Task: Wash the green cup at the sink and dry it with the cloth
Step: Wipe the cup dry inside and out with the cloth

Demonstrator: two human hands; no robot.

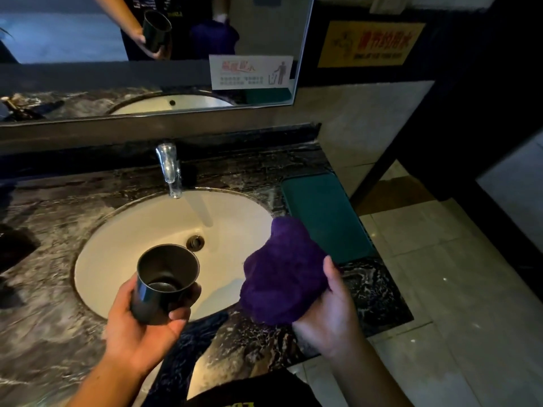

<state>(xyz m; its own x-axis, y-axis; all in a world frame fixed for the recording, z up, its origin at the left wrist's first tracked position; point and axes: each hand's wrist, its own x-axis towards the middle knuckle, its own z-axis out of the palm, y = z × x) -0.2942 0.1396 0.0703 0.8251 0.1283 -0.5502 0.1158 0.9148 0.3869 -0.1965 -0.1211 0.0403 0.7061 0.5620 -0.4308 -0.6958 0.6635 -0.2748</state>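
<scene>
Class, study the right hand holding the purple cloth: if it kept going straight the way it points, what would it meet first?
The right hand points up-left past its cloth, probably meeting the sink wall below the faucet; depth is uncertain.

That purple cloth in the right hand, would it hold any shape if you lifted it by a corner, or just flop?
Probably flop: the purple cloth is bunched in soft folds around the right hand and sags over the sink rim. It looks thick and fluffy, so likely light and easy to grip, unlike the smooth green cup in the left hand.
</scene>
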